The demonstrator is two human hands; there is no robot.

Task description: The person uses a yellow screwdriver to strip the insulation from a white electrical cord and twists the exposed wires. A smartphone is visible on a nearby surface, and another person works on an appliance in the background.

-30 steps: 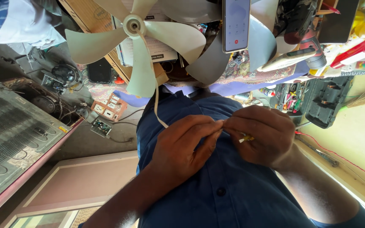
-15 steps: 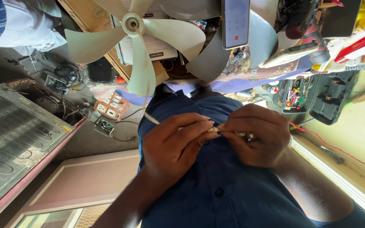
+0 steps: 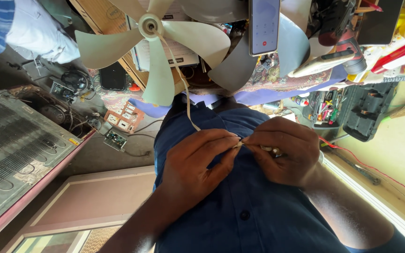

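Observation:
My left hand [image 3: 198, 164] and my right hand [image 3: 282, 151] meet in front of my dark blue buttoned shirt [image 3: 240, 206]. Both pinch the end of a thin pale cord [image 3: 183, 93] between fingertips. The cord runs up from my left fingers to the hub of a grey-green plastic fan blade [image 3: 158, 42] lying ahead of me. A small brass-coloured piece [image 3: 270, 150] shows between my right fingers; I cannot tell what it is.
A phone [image 3: 264, 23] with a lit screen stands over a second fan blade [image 3: 240, 61]. At right are a black tool case [image 3: 366, 110] and a tray of small tools [image 3: 322, 105]. On the floor at left lie a condenser grille [image 3: 10, 154], a switch board [image 3: 123, 119] and wires.
My hands stay pinched together at my chest, fingertips working slightly. The cord now shows as one line from my left fingers up to the fan hub.

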